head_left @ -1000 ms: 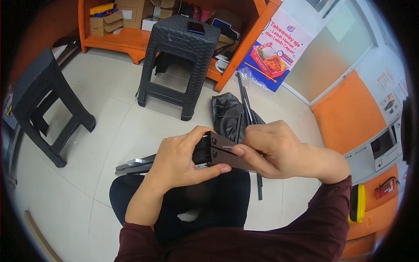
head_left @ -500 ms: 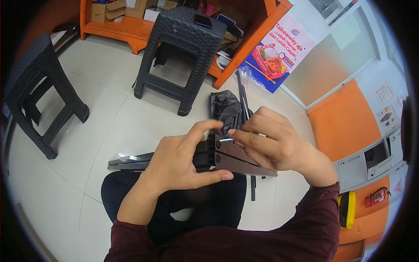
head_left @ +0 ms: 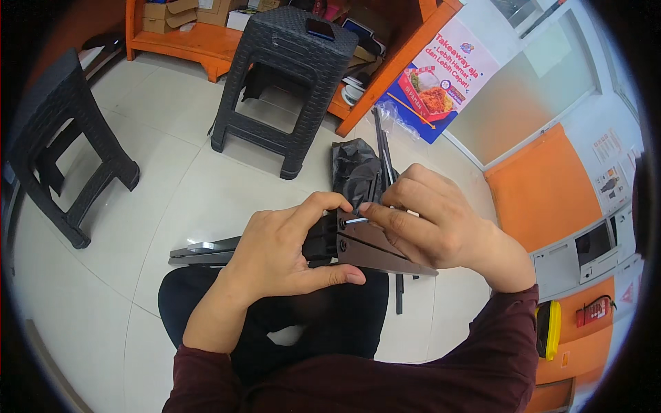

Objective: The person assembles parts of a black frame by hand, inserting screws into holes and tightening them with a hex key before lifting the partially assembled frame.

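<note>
Bracket: you hold the brown wedge-shaped bracket over your lap, long edge pointing toward the floor's right side, so its holed face turns up to you.
Left hand: your left hand wraps the bracket's thick end, thumb under, fingers curled over the black part; it is clamped firmly to steady the piece.
Right hand: your right hand pinches a small silver pin, possibly a screw, fingertips together, its tip near a hole.
Floor: dark rails lie beside your knees; a black bag sits beyond, before the stool.
</note>
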{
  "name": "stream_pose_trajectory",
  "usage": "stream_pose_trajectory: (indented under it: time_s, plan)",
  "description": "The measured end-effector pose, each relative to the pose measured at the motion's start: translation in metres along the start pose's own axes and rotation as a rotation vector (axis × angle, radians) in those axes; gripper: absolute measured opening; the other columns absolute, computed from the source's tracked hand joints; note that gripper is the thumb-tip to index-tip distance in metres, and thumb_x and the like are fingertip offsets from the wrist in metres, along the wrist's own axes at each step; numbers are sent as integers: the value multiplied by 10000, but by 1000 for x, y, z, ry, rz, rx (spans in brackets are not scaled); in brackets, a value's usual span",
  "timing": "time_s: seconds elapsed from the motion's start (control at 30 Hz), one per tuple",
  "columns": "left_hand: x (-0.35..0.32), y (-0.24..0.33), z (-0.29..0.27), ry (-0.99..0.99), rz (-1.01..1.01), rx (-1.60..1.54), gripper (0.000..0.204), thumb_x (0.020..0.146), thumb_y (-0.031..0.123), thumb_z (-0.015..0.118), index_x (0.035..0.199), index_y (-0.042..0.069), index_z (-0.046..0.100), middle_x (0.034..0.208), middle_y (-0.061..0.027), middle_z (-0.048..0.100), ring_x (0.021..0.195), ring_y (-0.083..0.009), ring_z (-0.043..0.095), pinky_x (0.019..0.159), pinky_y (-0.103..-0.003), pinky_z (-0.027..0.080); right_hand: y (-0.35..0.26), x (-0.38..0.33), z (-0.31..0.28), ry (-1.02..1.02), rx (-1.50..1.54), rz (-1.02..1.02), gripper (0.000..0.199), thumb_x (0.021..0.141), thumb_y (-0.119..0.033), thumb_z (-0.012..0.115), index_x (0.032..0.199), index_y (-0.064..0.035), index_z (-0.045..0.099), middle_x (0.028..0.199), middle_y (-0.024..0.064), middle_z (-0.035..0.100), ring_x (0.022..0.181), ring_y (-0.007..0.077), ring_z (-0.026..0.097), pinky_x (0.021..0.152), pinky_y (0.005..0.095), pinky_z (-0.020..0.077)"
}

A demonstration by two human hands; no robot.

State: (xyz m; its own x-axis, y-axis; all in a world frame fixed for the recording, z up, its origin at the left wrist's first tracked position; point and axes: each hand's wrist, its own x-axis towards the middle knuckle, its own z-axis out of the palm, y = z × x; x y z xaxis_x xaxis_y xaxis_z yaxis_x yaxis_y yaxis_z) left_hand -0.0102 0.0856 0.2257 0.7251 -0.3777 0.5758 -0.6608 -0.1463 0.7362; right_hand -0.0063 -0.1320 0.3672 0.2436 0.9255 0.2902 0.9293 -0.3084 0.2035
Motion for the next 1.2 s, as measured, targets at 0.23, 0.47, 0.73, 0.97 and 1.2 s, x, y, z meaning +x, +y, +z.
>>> stream_pose_trajectory:
  time_s: [0.23,0.47,0.73,0.97,1.2]
  plan:
    - [-2,-4,2,15,-50,-12,1006,625,782,814,1318,129,490,823,-187,715,660,-336,716,631,-326,533,-7,4,-1,19,-257,-136,291,687,-114,782,941,15,720,822,39,540,751,189,548,591,304,418]
    - [-5,-2,1,15,-79,-22,1146,612,788,823,1402,105,350,914,-286,721,740,-418,735,694,-344,565,-2,6,-1,33,-318,-238,183,747,-95,794,893,-3,735,822,21,551,757,162,538,589,295,400]
    - [-6,4,-2,-30,-112,-58,1116,625,785,818,1382,104,361,856,-249,717,751,-423,732,679,-394,564,7,5,7,205,-601,-545,133,783,-111,815,858,-29,743,835,2,575,757,143,521,582,300,386]
    - [-5,8,-4,-58,-145,-99,1091,641,783,811,1370,102,369,766,-177,696,700,-386,726,638,-386,551,0,7,3,102,-574,-498,109,778,-99,807,835,-33,741,834,14,574,762,152,533,574,300,389]
    - [-5,8,-5,-19,-80,-35,1129,587,659,921,1363,47,376,759,-99,716,651,-271,705,646,-288,480,-6,19,-7,-21,-141,-251,197,805,-134,815,927,1,738,809,50,618,673,166,571,546,287,433]
